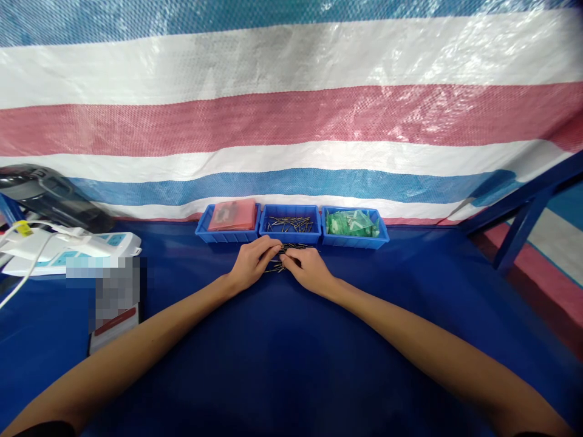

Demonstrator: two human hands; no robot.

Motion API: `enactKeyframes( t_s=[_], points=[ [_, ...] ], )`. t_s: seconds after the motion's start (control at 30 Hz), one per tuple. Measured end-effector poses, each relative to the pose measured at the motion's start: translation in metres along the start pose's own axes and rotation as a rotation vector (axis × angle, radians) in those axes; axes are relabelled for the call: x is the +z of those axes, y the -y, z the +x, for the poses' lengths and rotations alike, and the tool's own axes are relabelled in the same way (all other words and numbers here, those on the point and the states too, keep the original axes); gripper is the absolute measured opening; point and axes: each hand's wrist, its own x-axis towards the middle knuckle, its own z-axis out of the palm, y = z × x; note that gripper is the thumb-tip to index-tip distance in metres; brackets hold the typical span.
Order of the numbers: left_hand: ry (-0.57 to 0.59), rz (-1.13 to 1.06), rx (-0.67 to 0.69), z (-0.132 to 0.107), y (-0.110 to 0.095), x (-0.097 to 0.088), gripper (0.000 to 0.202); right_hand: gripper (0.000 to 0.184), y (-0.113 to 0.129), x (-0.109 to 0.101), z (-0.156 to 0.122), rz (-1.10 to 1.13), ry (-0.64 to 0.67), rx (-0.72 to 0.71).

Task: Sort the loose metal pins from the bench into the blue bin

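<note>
A small pile of thin, dark metal pieces [276, 267], like long screws or drill bits, lies on the blue table between my hands. My left hand [253, 260] reaches over its left side with fingers bent and pressed together. From the other side, my right hand [310, 270] pinches thumb and fingertips together at the pile. The fingers hide whatever either hand grips. Just behind, the middle blue bin [291, 238] holds more metal pieces [291, 224] of the same look.
Left of the middle bin, a blue bin [228, 237] holds pink-red packets [234, 215]; right of it, another bin [359, 243] holds green packets [350, 223]. A power strip [122, 243], dark bottle [68, 200] and phone-like object [113, 328] lie left. Striped sheeting [291, 121] hangs behind.
</note>
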Motion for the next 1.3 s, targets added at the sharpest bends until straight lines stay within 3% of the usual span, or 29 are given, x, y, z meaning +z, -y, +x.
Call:
enactKeyframes(
  t_s=[0.4,0.67,1.07,1.3],
  points=[
    [0.006,-0.065,0.029,0.0,0.0007,0.0008,0.021,0.021,0.0003,0.0006,-0.0016,0.078,-0.031,0.036],
    [-0.027,-0.057,-0.099,-0.0009,-0.0001,0.001,0.021,0.03,0.0015,-0.0009,-0.0008,0.061,-0.013,0.011],
    [0.126,-0.063,-0.189,0.0067,-0.0024,0.0002,0.028,0.034,-0.0018,-0.0009,-0.002,0.329,-0.095,0.148],
    [0.026,-0.053,-0.113,0.002,-0.0031,-0.0002,0.027,0.039,-0.0004,-0.0025,-0.0013,0.233,-0.101,0.121]
  ],
)
